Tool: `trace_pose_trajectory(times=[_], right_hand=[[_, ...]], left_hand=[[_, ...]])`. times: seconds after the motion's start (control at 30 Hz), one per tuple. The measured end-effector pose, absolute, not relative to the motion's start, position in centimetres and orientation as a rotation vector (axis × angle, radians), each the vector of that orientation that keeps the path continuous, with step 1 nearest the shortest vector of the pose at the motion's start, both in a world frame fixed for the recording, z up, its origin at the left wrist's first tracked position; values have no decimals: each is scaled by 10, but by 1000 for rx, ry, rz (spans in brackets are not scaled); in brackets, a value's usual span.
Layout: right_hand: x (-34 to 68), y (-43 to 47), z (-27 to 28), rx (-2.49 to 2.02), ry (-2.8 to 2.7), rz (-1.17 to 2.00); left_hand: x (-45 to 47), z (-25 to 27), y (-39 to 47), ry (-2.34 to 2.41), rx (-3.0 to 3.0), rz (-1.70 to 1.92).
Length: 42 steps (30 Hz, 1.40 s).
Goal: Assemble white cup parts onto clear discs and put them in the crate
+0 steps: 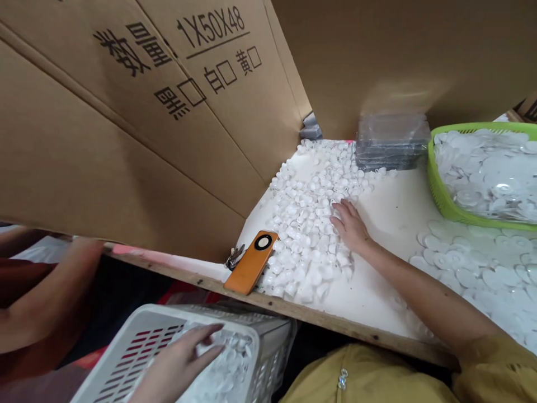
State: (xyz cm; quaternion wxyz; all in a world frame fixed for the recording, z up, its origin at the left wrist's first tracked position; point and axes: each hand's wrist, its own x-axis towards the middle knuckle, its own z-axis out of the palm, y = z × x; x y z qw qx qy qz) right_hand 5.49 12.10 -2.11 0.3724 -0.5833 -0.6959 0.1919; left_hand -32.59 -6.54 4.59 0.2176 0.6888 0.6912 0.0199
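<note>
My right hand (pixel 351 229) rests at the right side of a heap of small white plastic caps (pixel 300 218) on the white tabletop, its fingers stretched out and spread. Below the table edge, my left hand (pixel 180 352) hovers over a white slotted basket (pixel 145 314) that holds more small white pieces. Thumb and fingers of that hand stand apart, with nothing seen between them. An orange phone (pixel 247 271) lies at the heap's near left, beside some keys (pixel 235 256).
Cardboard panels (pixel 168 151) wall off the left and back. A stack of clear plastic sheets or bags (pixel 392 148) sits behind. At right are a green basket (pixel 442 198) of thin white discs and loose discs (pixel 474 260). Another person's arm (pixel 46 296) is at left.
</note>
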Motion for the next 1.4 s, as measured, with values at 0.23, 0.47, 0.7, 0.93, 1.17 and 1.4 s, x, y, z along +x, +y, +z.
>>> trace_pose_trajectory(times=[0.23, 0.47, 0.7, 0.93, 1.17, 1.4], right_hand=[[162, 104, -6, -1640, -1559, 455], [223, 25, 0, -1933, -1830, 596], [214, -5, -12, -1974, -2064, 327], [229, -14, -16, -1999, -1945, 274], [233, -14, -17, -2094, -1910, 332], [232, -10, 3, -2103, -1889, 537]], left_hand=[[-166, 26, -38, 1449, 2430, 496], [-128, 11, -2, 1217, 2527, 334], [-95, -4, 44, 1384, 2512, 492], [-82, 14, 31, 1349, 2413, 754], [-69, 9, 27, 1258, 2577, 189], [-38, 11, 23, 982, 1947, 461]])
